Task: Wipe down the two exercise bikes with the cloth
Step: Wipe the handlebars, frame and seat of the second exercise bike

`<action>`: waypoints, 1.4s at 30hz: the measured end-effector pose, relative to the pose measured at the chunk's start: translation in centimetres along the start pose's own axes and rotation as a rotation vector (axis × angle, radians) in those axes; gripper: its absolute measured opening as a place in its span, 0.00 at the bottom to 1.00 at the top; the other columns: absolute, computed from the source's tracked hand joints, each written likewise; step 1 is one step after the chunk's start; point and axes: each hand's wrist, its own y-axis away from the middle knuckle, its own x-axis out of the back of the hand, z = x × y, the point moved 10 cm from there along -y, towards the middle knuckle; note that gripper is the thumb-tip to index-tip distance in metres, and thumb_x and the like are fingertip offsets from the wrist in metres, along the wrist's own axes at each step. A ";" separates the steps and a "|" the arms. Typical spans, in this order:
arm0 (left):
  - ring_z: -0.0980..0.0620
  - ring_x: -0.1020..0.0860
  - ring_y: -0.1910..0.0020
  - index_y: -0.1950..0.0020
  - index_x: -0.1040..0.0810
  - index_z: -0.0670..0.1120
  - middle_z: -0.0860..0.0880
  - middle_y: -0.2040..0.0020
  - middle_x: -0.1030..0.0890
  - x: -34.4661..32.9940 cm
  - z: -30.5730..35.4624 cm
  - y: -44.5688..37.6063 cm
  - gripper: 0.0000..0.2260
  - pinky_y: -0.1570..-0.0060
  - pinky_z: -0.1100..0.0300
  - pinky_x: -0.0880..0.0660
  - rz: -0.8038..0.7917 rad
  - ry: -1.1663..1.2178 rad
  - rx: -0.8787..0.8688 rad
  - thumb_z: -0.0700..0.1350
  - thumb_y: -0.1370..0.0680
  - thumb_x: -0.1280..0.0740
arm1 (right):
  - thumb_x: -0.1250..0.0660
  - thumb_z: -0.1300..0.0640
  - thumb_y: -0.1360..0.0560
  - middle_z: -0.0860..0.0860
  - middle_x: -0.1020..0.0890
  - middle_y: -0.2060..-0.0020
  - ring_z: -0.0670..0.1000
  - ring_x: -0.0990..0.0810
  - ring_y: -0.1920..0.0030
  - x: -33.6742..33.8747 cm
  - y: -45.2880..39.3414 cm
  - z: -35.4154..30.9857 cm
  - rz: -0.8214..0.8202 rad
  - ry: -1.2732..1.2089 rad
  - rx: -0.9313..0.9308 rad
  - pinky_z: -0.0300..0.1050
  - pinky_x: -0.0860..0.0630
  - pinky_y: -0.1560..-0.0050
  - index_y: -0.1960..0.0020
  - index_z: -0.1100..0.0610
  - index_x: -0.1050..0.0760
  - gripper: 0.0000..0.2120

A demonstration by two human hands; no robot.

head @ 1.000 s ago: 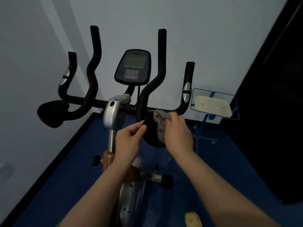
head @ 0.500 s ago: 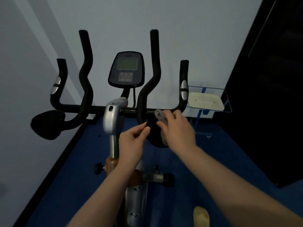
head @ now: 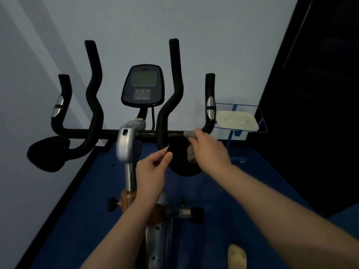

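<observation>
Nearest the camera, two bare forearms reach forward over the silver and orange frame post [head: 157, 226] of a black-handled exercise bike [head: 128, 140], which stands on a dark blue floor [head: 81, 200]. A pale yellow rounded object [head: 237, 257] sits at the lower edge of the view; what it is cannot be determined.

The left hand [head: 150, 171] is held just below the handlebar crossbar [head: 149, 134]. Its thumb and forefinger are pinched at the near edge of a black rounded elbow pad [head: 182, 162]; the other fingers are loosely curled.

The right hand [head: 208, 150] is closed around a crumpled grey cloth [head: 189, 134]. The cloth is pressed against the crossbar, to the right of the inner upright grip [head: 173, 78] and close to where the outer right grip [head: 210, 98] bends up. A loose end of the cloth hangs down beside the palm, in front of the elbow pad.

Beyond the hands, the grey-screened oval console [head: 143, 85] rises at centre between the two inner grips. A second black elbow pad [head: 47, 152] sits at far left.

Farthest back, a blue wire-frame stand [head: 261, 121] carrying a cream tray [head: 237, 121] stands near the pale wall [head: 213, 35], right of the handlebars.
</observation>
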 end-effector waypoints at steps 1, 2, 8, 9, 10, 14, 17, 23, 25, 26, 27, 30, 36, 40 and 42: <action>0.65 0.19 0.58 0.44 0.20 0.49 0.55 0.55 0.17 0.0 0.1 0.0 0.10 0.51 0.58 0.20 -0.001 0.003 -0.002 0.40 0.24 0.30 | 0.48 0.47 0.17 0.53 0.22 0.54 0.56 0.22 0.54 0.1 -0.7 0.3 -0.045 -0.059 -0.020 0.51 0.24 0.57 0.42 0.55 0.29 0.14; 0.66 0.20 0.59 0.44 0.20 0.49 0.55 0.55 0.17 0.0 0.3 0.1 0.10 0.51 0.58 0.21 0.000 0.003 -0.008 0.40 0.24 0.30 | 0.48 0.46 0.17 0.52 0.21 0.55 0.56 0.21 0.54 0.2 -0.9 0.5 -0.053 -0.110 -0.048 0.50 0.25 0.57 0.44 0.55 0.29 0.15; 0.66 0.20 0.58 0.42 0.19 0.48 0.56 0.54 0.17 0.1 0.2 0.2 0.10 0.50 0.56 0.20 0.016 -0.024 -0.010 0.42 0.23 0.30 | 0.36 0.52 0.21 0.55 0.29 0.41 0.54 0.25 0.46 0.0 5.5 -1.5 0.219 0.038 -0.039 0.50 0.23 0.57 0.28 0.53 0.35 0.23; 0.67 0.20 0.59 0.42 0.19 0.47 0.55 0.54 0.17 0.1 0.2 0.3 0.10 0.50 0.58 0.21 0.015 -0.026 -0.012 0.42 0.23 0.30 | 0.36 0.52 0.21 0.55 0.29 0.41 0.55 0.24 0.46 0.1 5.2 -1.6 0.199 0.071 0.007 0.51 0.23 0.57 0.28 0.54 0.36 0.24; 0.67 0.21 0.61 0.42 0.19 0.46 0.55 0.54 0.16 0.1 0.2 0.2 0.10 0.51 0.60 0.21 0.012 -0.028 -0.012 0.42 0.23 0.31 | 0.38 0.51 0.21 0.55 0.29 0.41 0.56 0.24 0.47 0.2 4.3 -1.3 0.141 0.071 0.049 0.51 0.23 0.57 0.29 0.55 0.36 0.22; 0.68 0.21 0.61 0.42 0.19 0.46 0.56 0.56 0.17 0.0 0.4 0.2 0.11 0.52 0.62 0.21 0.009 -0.007 -0.013 0.40 0.23 0.30 | 0.41 0.49 0.19 0.51 0.24 0.42 0.52 0.23 0.45 0.2 1.0 0.5 -0.184 -0.286 0.094 0.49 0.25 0.50 0.39 0.54 0.33 0.12; 0.68 0.21 0.61 0.42 0.20 0.49 0.56 0.56 0.17 0.0 0.3 0.3 0.10 0.50 0.58 0.21 0.024 -0.006 -0.012 0.42 0.23 0.31 | 0.39 0.51 0.19 0.49 0.26 0.41 0.50 0.24 0.45 0.7 3.5 0.8 0.161 -0.367 -0.069 0.46 0.26 0.52 0.36 0.51 0.32 0.13; 0.65 0.20 0.59 0.43 0.20 0.51 0.55 0.54 0.17 -0.1 0.1 0.3 0.10 0.48 0.54 0.20 0.010 -0.016 -0.007 0.43 0.23 0.30 | 0.37 0.53 0.21 0.50 0.37 0.35 0.51 0.26 0.41 -1.0 6.8 -0.1 0.271 -0.344 -0.134 0.44 0.24 0.49 0.24 0.52 0.44 0.29; 0.66 0.20 0.59 0.43 0.20 0.50 0.55 0.55 0.17 0.0 0.0 0.1 0.10 0.48 0.53 0.21 0.002 -0.002 -0.002 0.42 0.23 0.30 | 0.39 0.52 0.20 0.50 0.35 0.36 0.51 0.25 0.43 -0.2 5.5 0.1 0.132 -0.283 0.013 0.49 0.23 0.50 0.25 0.51 0.42 0.25; 0.66 0.20 0.60 0.43 0.20 0.49 0.55 0.55 0.17 0.0 0.0 0.1 0.10 0.48 0.53 0.21 0.008 0.006 -0.006 0.41 0.23 0.30 | 0.40 0.51 0.19 0.49 0.33 0.36 0.51 0.25 0.44 0.0 5.0 0.4 0.078 -0.263 0.063 0.50 0.23 0.50 0.26 0.51 0.40 0.23; 0.66 0.20 0.60 0.43 0.20 0.49 0.55 0.56 0.17 0.0 0.1 0.2 0.10 0.48 0.53 0.21 0.014 0.009 -0.010 0.41 0.23 0.31 | 0.41 0.52 0.19 0.49 0.31 0.36 0.51 0.25 0.44 0.3 4.8 0.8 0.062 -0.272 0.079 0.48 0.24 0.50 0.28 0.51 0.38 0.20; 0.66 0.20 0.61 0.42 0.20 0.48 0.55 0.57 0.17 0.0 0.2 0.4 0.10 0.49 0.55 0.21 0.024 0.014 -0.013 0.41 0.23 0.31 | 0.40 0.55 0.19 0.48 0.29 0.36 0.47 0.25 0.41 0.4 5.7 0.9 0.210 -0.464 -0.029 0.40 0.28 0.47 0.29 0.51 0.36 0.19; 0.66 0.20 0.58 0.42 0.19 0.48 0.56 0.55 0.17 -0.1 0.0 0.2 0.11 0.51 0.58 0.20 -0.001 0.027 0.000 0.42 0.23 0.31 | 0.36 0.54 0.21 0.46 0.40 0.31 0.47 0.28 0.38 -1.5 7.7 -0.4 0.316 -0.539 -0.137 0.42 0.26 0.46 0.22 0.49 0.48 0.32; 0.66 0.20 0.61 0.42 0.19 0.48 0.55 0.57 0.17 0.0 -0.1 0.2 0.10 0.54 0.64 0.21 -0.002 0.030 -0.011 0.41 0.23 0.31 | 0.37 0.52 0.20 0.51 0.36 0.35 0.51 0.26 0.41 -0.6 5.5 0.8 0.043 -0.266 0.115 0.50 0.23 0.47 0.23 0.53 0.45 0.29; 0.67 0.21 0.63 0.41 0.20 0.47 0.54 0.58 0.17 0.0 0.0 0.2 0.10 0.57 0.67 0.22 0.005 0.040 -0.016 0.41 0.23 0.31 | 0.39 0.53 0.19 0.49 0.34 0.35 0.46 0.27 0.42 0.0 5.6 0.9 0.087 -0.343 0.094 0.47 0.24 0.45 0.24 0.53 0.42 0.25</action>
